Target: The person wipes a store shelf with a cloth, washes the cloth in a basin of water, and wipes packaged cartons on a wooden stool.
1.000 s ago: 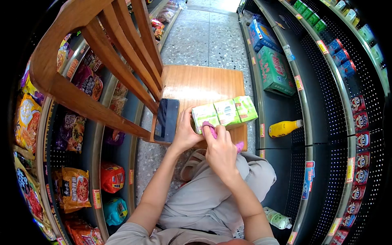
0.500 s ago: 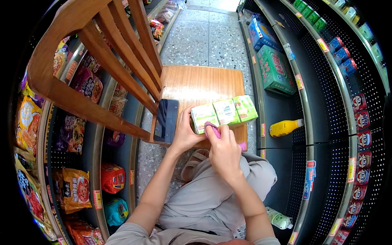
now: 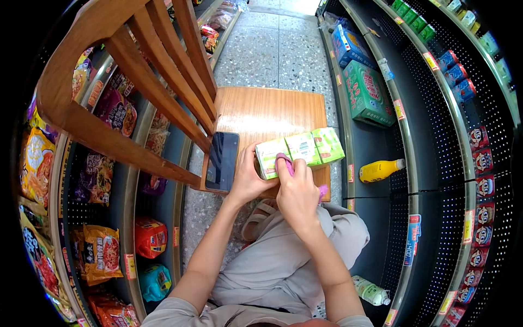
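Observation:
A row of three green-and-white packs [image 3: 302, 148] lies over the right part of the wooden chair seat [image 3: 272, 109]. My left hand [image 3: 250, 177] grips the near left end of the packs, thumb and fingers around it. Bunched in the fingers of my right hand [image 3: 297, 193] is a pink cloth [image 3: 285, 161], pressed against the front of the left pack; a bit of it sticks out at the right of the hand. A dark phone [image 3: 222, 161] rests on the seat, left of my left hand.
The slatted chair back [image 3: 139, 82] rises at the left. Shelves on that side hold bagged noodles [image 3: 102, 252]. On the right shelves are a green box [image 3: 369, 92], a blue box [image 3: 351, 46], a yellow bottle [image 3: 380, 170], a clear bottle [image 3: 370, 290] and several cans [image 3: 464, 90].
My right hand has shifted slightly with the pink cloth, first down and then back up along the left pack. My left hand and the packs have barely moved.

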`<move>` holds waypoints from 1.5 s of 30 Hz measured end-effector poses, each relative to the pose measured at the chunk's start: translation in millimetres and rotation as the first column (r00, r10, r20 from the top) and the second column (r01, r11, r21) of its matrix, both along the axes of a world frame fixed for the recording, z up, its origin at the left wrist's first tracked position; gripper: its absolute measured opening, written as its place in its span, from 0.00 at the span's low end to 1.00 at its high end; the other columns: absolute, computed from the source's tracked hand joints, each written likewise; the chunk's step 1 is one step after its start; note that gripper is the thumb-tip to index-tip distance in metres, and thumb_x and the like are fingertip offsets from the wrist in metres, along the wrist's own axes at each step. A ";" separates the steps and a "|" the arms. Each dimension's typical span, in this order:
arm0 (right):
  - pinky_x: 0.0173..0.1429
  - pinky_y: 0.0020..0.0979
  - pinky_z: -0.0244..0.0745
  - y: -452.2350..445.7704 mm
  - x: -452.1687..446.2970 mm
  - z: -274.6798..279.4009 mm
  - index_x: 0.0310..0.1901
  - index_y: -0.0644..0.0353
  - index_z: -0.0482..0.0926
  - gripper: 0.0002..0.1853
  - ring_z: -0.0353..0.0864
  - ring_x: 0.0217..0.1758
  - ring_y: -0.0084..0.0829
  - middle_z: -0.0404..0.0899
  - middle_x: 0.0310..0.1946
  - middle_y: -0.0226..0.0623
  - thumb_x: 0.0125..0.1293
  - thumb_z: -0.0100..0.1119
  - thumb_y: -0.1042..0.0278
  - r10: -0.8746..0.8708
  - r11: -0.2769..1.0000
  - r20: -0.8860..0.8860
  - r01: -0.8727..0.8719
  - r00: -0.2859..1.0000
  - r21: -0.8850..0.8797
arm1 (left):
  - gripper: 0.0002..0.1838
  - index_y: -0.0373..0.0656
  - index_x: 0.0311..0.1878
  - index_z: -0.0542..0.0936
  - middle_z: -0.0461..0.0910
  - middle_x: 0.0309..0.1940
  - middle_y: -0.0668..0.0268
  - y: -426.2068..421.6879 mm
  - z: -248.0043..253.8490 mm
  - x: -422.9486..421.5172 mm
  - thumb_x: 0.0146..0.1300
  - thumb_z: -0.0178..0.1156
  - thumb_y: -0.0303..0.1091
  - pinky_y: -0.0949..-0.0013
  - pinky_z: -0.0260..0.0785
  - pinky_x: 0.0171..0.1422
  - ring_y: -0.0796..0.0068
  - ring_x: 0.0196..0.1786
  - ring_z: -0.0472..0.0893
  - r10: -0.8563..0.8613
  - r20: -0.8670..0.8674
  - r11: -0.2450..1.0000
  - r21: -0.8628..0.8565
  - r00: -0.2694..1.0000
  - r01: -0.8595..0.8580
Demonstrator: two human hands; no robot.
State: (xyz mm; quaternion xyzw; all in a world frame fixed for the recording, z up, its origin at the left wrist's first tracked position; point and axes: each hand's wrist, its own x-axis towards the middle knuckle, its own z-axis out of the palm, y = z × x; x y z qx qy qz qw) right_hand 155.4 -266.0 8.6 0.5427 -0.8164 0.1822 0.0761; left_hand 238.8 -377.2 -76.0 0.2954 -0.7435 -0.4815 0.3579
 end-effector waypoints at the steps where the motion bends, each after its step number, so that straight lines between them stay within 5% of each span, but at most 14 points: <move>1: 0.38 0.41 0.79 3.0 0.5 -0.3 0.56 0.54 0.78 0.22 0.78 0.44 0.43 0.73 0.42 0.41 0.58 0.58 0.76 -0.001 1.000 0.000 0.001 1.000 -0.001 | 0.51 0.35 0.67 0.65 0.71 0.59 0.49 0.1 -0.6 0.0 0.39 0.82 0.38 0.57 0.64 0.70 0.50 0.64 0.71 0.002 0.000 1.000 -0.006 1.000 -0.002; 24: 0.35 0.36 0.81 10.3 -13.6 8.1 0.54 0.57 0.78 0.21 0.77 0.43 0.40 0.71 0.41 0.39 0.56 0.60 0.74 0.041 0.999 -0.091 -0.038 0.995 0.033 | 0.49 0.33 0.66 0.65 0.71 0.59 0.52 0.8 -1.6 -3.3 0.40 0.81 0.35 0.59 0.67 0.69 0.54 0.64 0.73 -0.014 -0.072 0.999 0.038 0.997 0.016; 45: 0.41 0.44 0.79 -43.5 -37.2 11.8 0.50 0.57 0.81 0.16 0.80 0.43 0.44 0.74 0.40 0.43 0.60 0.57 0.72 0.045 0.995 -0.056 -0.039 0.997 0.095 | 0.51 0.34 0.66 0.65 0.71 0.60 0.52 0.6 -4.1 -2.8 0.39 0.82 0.37 0.59 0.66 0.69 0.54 0.64 0.73 0.009 -0.041 1.000 0.022 0.999 -0.008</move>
